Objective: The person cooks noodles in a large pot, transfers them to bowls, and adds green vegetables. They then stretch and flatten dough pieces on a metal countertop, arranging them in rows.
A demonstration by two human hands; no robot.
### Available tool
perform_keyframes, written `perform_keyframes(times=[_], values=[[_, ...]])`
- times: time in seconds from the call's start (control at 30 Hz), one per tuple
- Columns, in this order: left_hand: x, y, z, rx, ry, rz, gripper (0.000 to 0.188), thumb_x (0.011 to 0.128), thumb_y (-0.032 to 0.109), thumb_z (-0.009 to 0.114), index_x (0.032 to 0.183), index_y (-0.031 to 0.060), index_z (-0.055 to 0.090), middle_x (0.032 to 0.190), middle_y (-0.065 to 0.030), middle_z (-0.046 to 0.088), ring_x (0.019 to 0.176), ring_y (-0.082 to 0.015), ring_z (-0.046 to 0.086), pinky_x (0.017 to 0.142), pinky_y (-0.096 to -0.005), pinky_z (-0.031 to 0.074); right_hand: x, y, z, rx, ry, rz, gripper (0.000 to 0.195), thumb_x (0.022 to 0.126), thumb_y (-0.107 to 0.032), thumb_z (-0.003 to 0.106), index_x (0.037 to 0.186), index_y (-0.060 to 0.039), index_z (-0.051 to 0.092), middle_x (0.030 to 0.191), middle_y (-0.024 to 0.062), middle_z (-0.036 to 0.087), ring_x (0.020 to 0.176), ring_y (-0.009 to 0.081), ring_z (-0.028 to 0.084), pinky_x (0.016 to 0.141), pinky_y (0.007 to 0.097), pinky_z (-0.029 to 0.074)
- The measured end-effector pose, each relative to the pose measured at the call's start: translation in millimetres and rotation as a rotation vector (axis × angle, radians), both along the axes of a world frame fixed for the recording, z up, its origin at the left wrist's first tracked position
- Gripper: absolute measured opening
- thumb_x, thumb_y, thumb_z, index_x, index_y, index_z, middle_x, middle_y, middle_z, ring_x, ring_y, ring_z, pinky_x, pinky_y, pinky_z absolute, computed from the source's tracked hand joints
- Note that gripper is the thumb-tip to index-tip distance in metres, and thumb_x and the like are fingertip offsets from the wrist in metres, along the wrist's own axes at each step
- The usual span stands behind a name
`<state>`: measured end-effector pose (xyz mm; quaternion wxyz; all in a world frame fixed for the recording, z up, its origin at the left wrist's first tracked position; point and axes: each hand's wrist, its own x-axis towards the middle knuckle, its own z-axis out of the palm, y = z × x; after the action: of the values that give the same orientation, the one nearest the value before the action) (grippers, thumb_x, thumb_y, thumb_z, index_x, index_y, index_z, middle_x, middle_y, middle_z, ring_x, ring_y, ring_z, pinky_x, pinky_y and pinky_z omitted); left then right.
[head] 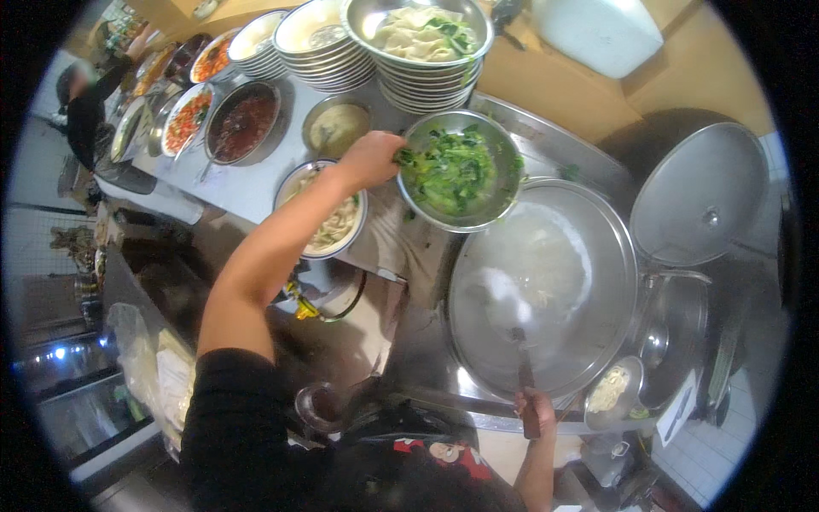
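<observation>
My left hand is at the left rim of a steel bowl of chopped leafy greens, its fingers closed on a few of the leaves. Under that forearm, partly hidden, sits a blue-rimmed bowl with pale noodles or dumplings and bits of green. In my right hand is the brown wooden handle of a ladle or strainer. Its head is blurred by steam, inside a large round pot of cloudy liquid.
Stacked bowls line the back, beside a steel bowl of wontons and greens. Dark red sauce and chopped red toppings stand left. A large lid leans right, above a small bowl of pale pieces. Another person stands far left.
</observation>
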<state>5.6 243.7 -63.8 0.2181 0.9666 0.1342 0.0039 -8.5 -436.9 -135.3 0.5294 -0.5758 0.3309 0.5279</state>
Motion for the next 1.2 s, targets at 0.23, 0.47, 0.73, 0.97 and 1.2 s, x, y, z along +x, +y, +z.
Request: perform_keyframes(times=[0.23,0.47,0.73,0.97,1.2], values=[[-167.2,62.5,-17.1,0.019,0.064,0.115,0.038,0.076,0.011,0.082,0.112,0.0029,0.073,0.111,-0.0244,0.072,0.105,-0.0428,0.069,0.091,-0.0488,0.055,8.0,-15.0,-49.3,-0.022,0.100,-0.133,0.016,0.099,-0.020,0.059,0.105,-0.0045,0.057,0.080,0.0059,0.061,0.064,0.0169,0.058,0.055,0.0299,0.050],[-255.5,69.0,-45.2,-0.203,-0.145,0.679,0.020,0.087,0.013,0.077,0.094,-0.0022,0.065,0.081,-0.0132,0.072,0.079,-0.0218,0.071,0.073,-0.0364,0.055,115.8,-41.0,-94.7,0.348,-0.171,-0.074,0.021,0.100,-0.023,0.057,0.096,-0.0033,0.063,0.085,0.0045,0.063,0.067,0.0203,0.062,0.054,0.0312,0.052],[-338.6,-86.6,-77.8,-0.638,-0.243,0.837,0.024,0.096,0.006,0.068,0.119,-0.0014,0.070,0.110,-0.0081,0.072,0.099,-0.0151,0.067,0.090,-0.0297,0.054,141.4,-12.3,-154.0,-0.369,-0.742,0.832,0.007,0.090,-0.009,0.060,0.089,-0.0027,0.063,0.068,0.0083,0.061,0.056,0.0239,0.062,0.051,0.0401,0.051],[-405.4,-203.6,-104.7,-0.655,-0.173,0.837,0.026,0.095,0.003,0.065,0.120,-0.0027,0.067,0.118,-0.0121,0.069,0.106,-0.0197,0.065,0.093,-0.0334,0.052,69.4,45.3,-92.4,-0.030,-0.047,0.487,0.040,0.089,-0.028,0.075,0.118,-0.0032,0.065,0.086,0.0071,0.067,0.072,0.0203,0.065,0.064,0.0355,0.055],[-304.6,-126.5,-58.1,-0.718,-0.300,0.843,0.058,0.101,0.011,0.064,0.154,0.0010,0.044,0.148,-0.0193,0.057,0.132,-0.0290,0.058,0.110,-0.0410,0.046,144.9,89.0,-88.5,-0.008,-0.341,0.732,0.019,0.097,-0.017,0.060,0.092,-0.0008,0.069,0.065,0.0037,0.061,0.051,0.0219,0.057,0.053,0.0403,0.052]])
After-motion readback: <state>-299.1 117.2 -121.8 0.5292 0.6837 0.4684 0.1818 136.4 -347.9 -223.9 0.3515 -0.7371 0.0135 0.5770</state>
